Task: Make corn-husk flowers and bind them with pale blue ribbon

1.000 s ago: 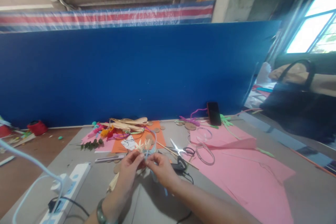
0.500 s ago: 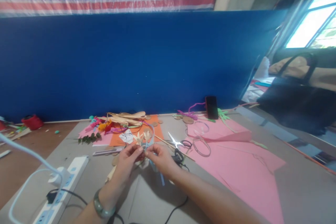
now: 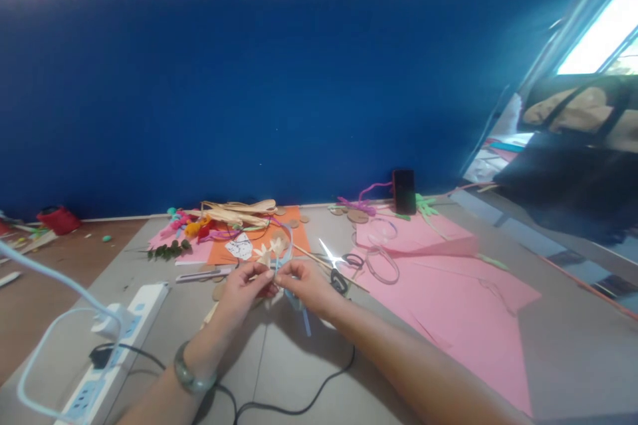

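My left hand [image 3: 248, 284] and my right hand [image 3: 308, 287] meet above the table, thumbs and fingertips pinched almost together. Between them they grip a thin pale blue ribbon [image 3: 277, 264]; its loop rises behind my fingers, and a loose end [image 3: 306, 324] hangs below my right hand. Cream-coloured flowers [image 3: 272, 250] stick up just beyond the fingertips, their lower part hidden by my hands. Just right of my right hand lie open scissors [image 3: 339, 267] with black handles. A utility knife [image 3: 204, 275] rests to the left of my left hand.
A white power strip [image 3: 122, 345] with plugs and cables stands at the left. Pink paper [image 3: 463, 319] covers the right side. At the back are an orange sheet [image 3: 219, 254], raffia strands [image 3: 239, 212] and a phone [image 3: 403, 191] leaning upright. A blue partition [image 3: 279, 93] closes the far side.
The view has tilted slightly downward, so things sit higher in it. Both hands stay pinched together at the ribbon, with only small finger movement.
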`<state>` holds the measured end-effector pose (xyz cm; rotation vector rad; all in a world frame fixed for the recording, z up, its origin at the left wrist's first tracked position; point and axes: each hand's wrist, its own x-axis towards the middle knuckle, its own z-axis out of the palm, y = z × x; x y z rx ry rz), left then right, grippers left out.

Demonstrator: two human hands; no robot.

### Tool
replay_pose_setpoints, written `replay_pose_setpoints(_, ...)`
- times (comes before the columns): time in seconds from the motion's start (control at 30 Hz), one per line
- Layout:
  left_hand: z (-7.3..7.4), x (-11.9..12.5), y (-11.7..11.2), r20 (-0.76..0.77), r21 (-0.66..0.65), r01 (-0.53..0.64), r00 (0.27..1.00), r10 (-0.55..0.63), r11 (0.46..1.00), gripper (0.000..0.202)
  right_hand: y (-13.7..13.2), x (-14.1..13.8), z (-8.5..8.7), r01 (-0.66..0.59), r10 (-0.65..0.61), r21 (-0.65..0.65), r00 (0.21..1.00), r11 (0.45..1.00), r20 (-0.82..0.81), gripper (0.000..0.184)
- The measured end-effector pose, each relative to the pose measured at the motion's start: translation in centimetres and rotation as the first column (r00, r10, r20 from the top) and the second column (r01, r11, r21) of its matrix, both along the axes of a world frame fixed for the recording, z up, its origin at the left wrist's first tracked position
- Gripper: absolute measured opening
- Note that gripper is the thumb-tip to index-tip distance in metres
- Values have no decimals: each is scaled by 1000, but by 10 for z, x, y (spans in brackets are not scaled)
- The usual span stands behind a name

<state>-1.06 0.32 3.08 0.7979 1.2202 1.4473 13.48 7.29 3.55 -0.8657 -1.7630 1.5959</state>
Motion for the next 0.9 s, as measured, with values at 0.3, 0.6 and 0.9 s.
replay_pose_setpoints(0.3, 2, 1, -1, 242, -71, 171, 959, -149, 983, 26, 4, 0, 0, -31, 2, -214, 991, 976, -135, 25)
replay_pose_setpoints(0.6, -6, -2, -2, 247, -57, 256, 940, -234, 965, 20, 5, 3, 5, -72, 39, -205, 986, 976, -161, 31)
replay_pose_setpoints(0.9, -3, 1, -2, 201, -31, 224, 956, -214, 974, 20, 6, 8, 14, -77, 61, -116, 989, 990, -138, 27)
